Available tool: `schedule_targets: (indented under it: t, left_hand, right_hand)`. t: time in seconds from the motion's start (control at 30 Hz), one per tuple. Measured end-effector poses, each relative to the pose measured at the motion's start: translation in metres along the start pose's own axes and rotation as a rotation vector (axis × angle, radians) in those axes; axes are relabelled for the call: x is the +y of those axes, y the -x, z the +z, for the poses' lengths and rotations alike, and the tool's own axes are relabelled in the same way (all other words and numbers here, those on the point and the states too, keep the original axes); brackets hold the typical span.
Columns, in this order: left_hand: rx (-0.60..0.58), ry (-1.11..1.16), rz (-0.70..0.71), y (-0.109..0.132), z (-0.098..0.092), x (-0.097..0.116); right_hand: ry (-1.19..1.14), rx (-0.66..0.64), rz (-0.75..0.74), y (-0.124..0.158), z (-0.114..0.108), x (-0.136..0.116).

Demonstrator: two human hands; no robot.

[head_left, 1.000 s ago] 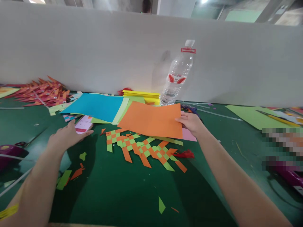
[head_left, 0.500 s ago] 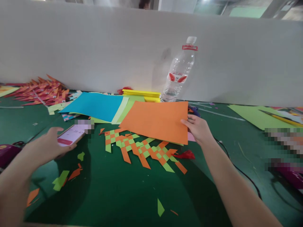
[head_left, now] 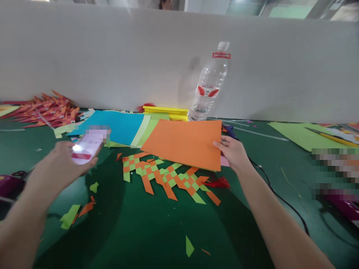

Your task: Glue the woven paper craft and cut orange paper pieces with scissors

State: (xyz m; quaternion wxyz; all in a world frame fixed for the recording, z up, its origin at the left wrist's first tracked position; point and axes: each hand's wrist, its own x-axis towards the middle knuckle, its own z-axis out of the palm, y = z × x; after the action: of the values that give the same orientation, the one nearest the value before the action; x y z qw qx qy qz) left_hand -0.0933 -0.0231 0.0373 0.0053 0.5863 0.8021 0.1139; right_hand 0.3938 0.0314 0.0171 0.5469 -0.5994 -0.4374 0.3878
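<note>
My left hand (head_left: pixel 63 164) is closed round a phone (head_left: pixel 85 149) with a lit pink screen, held above the green table at the left. My right hand (head_left: pixel 234 151) pinches the right edge of an orange paper sheet (head_left: pixel 186 142), lifting it slightly. Beneath and in front of that sheet lies a woven strip (head_left: pixel 168 177) of orange and light-green paper. A blue sheet (head_left: pixel 120 125) and light-green sheets (head_left: pixel 147 129) lie behind, overlapped by the orange one.
A clear water bottle (head_left: pixel 210 86) stands against the grey partition (head_left: pixel 112 59). Yellow card stack (head_left: pixel 165 111) beside it. Red-orange paper pieces (head_left: pixel 45 108) are piled far left. Paper scraps (head_left: pixel 70 215) dot the green table (head_left: pixel 146 231). A black cable (head_left: pixel 275 190) runs right; purple tools lie at both edges.
My left hand picked the phone up from the table and raised it. My right hand shifted the orange sheet slightly right and lifted its edge.
</note>
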Motion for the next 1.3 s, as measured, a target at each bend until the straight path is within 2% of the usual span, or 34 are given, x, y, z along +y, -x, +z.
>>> schedule_targets:
  t: [0.03,0.1,0.17,0.3,0.5,0.7,0.83,0.9,1.0,1.13,1.23,1.3]
  left_hand:
    - [-0.032,-0.059,-0.012,0.003,0.001,0.019]
    - [-0.116,-0.133,0.102,0.006,0.007,0.046]
    - [-0.110,-0.206,0.141,0.004,0.016,0.056]
    - [-0.087,-0.271,0.113,-0.003,0.028,0.051]
    - [-0.152,-0.232,0.099,-0.013,0.026,0.046]
    - [-0.094,-0.261,0.158,-0.011,0.021,0.047]
    - [0.048,-0.208,0.270,-0.001,0.017,0.059]
    - [0.128,-0.097,0.380,0.007,0.018,0.072]
    - [0.114,0.223,0.508,0.021,0.024,0.095]
    - [-0.169,0.682,0.483,0.048,0.033,0.127]
    - [-0.486,1.166,0.491,0.065,0.036,0.146]
    - [-0.617,1.471,0.432,0.070,0.037,0.156]
  right_hand:
    - [-0.001,0.001,0.002,0.000,0.000,0.000]
    - [0.001,0.006,0.017,0.002,-0.002,0.000]
    - [0.001,0.014,0.034,0.003,-0.003,-0.001]
    - [-0.006,0.019,0.040,0.003,-0.005,0.000]
    - [-0.022,0.016,0.022,0.002,-0.005,0.002]
    - [-0.109,0.026,0.024,0.007,-0.002,-0.005]
    - [-0.223,0.049,0.080,0.008,0.002,-0.010]
    - [-0.253,0.062,0.124,0.008,0.003,-0.013]
    - [-0.278,0.040,0.158,0.011,0.004,-0.018]
    - [-0.280,-0.008,0.159,0.018,0.005,-0.027]
    - [-0.290,0.017,0.189,0.023,0.006,-0.033]
    - [-0.300,0.006,0.204,0.025,0.008,-0.035]
